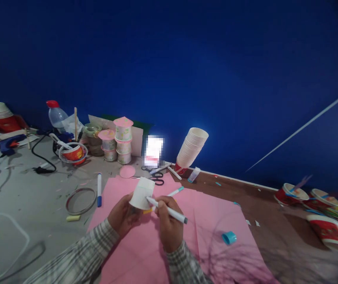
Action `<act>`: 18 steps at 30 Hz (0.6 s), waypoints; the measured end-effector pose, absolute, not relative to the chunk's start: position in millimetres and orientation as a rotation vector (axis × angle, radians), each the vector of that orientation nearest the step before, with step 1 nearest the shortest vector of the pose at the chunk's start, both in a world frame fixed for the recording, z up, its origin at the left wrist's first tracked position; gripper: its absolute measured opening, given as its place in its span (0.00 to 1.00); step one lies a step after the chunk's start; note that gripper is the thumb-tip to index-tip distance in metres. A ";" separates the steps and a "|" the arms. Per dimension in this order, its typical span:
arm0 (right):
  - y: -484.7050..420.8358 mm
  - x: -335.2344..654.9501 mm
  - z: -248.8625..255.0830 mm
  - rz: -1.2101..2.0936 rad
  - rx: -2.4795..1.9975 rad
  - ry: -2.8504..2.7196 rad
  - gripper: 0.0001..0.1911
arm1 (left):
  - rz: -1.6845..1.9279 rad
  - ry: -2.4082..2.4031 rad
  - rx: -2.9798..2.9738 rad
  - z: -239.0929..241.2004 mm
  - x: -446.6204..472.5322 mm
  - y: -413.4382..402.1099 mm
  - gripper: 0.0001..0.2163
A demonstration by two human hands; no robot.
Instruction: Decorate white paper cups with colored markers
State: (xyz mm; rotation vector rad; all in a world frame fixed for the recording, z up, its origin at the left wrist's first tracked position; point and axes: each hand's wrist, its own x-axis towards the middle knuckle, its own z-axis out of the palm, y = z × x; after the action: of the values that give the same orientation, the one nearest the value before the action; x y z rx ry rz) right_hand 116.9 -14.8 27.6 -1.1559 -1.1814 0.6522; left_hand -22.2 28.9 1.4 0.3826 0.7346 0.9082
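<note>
Filling the background, a deep blue wall (169, 71) stands behind a work table (45, 232), grey on the left and brown on the right. Over the table's middle lies a wide spread of pink paper (136, 256), a crease or edge running down its right part. At the back, a tall stack of paper cups (192, 149) leans to the right, pale rims above a red cup at its foot. To its left stand small decorated towers (124, 144) of pale tiers with pink pointed roofs.

Above the paper, the left hand (123, 217) grasps a white cup (142, 192) from its left side, fingers curled around the lower part. The cup is tilted, its wider rim toward the person and its narrower end away; the wall looks plain and matte, crossed by a faint line near the narrow end. The right hand (169, 223) pinches a white marker (171, 212) with a grey back end between thumb and fingers. Its tip points at the cup's wall; whether it touches is too small to tell.

A tape ring (81, 213) and a blue-capped marker (99, 190) lie left of the paper. Black-handled scissors (158, 179) lie behind the cup, near a pink disc (127, 171), and a small teal cap (229, 238) rests on the paper's right side.
</note>
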 end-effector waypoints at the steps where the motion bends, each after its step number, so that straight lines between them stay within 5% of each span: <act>1: -14.4 117.1 27.5 0.637 -1.157 -1.164 0.10 | 0.903 0.731 0.387 1.7 -22.1 28.7 0.15; 18: -13.1 118.9 27.0 0.643 -1.182 -1.198 0.11 | 0.912 0.707 0.376 1.4 -23.0 29.7 0.14</act>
State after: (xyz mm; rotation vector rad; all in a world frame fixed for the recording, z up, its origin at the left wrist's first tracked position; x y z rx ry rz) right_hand 118.9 -13.1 27.0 -1.1824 -1.1979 0.6431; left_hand -23.0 29.7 1.4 0.3764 0.7069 0.9117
